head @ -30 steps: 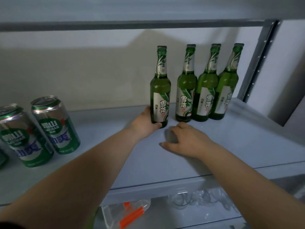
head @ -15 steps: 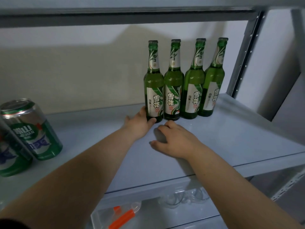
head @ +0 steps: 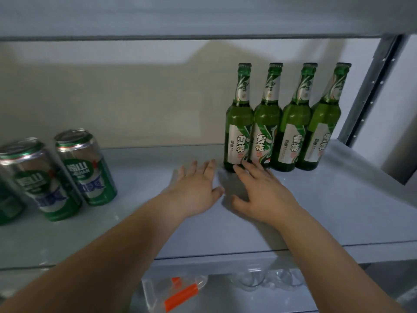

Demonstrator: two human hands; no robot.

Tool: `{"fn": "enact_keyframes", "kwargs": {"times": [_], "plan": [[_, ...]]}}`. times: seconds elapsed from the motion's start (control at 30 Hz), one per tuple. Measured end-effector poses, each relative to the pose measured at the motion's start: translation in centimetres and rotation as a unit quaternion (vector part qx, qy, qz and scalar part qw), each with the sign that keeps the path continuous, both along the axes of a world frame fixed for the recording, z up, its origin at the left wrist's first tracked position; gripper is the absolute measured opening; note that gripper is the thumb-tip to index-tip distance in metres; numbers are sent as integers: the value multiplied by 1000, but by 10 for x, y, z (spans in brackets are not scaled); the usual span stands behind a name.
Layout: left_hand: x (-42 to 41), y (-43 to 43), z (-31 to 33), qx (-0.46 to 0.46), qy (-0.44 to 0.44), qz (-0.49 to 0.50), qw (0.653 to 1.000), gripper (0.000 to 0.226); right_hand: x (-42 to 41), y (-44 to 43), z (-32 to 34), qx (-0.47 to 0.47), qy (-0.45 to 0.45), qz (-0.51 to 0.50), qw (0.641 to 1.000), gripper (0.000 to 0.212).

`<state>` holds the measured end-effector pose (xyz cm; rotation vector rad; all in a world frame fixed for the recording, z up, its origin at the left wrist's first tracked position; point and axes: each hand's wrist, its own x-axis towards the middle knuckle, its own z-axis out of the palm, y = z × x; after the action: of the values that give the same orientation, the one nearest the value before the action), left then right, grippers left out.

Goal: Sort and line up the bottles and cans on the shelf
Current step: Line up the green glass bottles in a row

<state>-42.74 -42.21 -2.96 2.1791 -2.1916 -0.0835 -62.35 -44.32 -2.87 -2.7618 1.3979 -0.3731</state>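
Head view: both hands were out over the shelf (head: 338, 211), and neither had hold of anything. The left hand (head: 194, 188) lay palm down, fingers straight and spread. The right hand (head: 264, 193) was flat too, its fingertips (head: 245, 164) right at the foot of the leftmost bottle (head: 239, 132), touching the glass as far as could be told. Just beyond those fingers stood the four green bottles (head: 293, 136), upright, shoulder to shoulder, labels forward, running off to the right of the right hand. Well away to the left of the left hand stood the cans (head: 86, 168), loosely grouped and not in one line, one cut off by the frame edge. The bottle row looked about done, so the step seemed to be squaring it. A light nudge low at the base, never up at the neck, would keep tall glass from tipping into its neighbours. After that the cans likely wanted lining up, one at a time.
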Motion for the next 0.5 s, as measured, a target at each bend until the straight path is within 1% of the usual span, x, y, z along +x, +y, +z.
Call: {"fn": "enact_keyframes", "kwargs": {"times": [0.07, 0.13, 0.2, 0.33, 0.5], "plan": [[12, 38, 8, -67, -16, -3, 998, 79, 9, 10, 6, -46, -37, 15, 998, 85], [26, 77, 13, -161, -31, -14, 986, 77, 27, 27, 8, -84, -94, 41, 991, 84], [43, 113, 14, -220, -48, -13, 974, 77, 52, 47, 5, -111, -123, 78, 983, 83], [85, 178, 13, -251, -83, 16, 964, 75, 113, 95, 1, -142, -153, 145, 967, 79], [156, 260, 5, -256, -91, 73, 960, 73, 195, 164, -3, -127, -164, 197, 958, 78]]}}
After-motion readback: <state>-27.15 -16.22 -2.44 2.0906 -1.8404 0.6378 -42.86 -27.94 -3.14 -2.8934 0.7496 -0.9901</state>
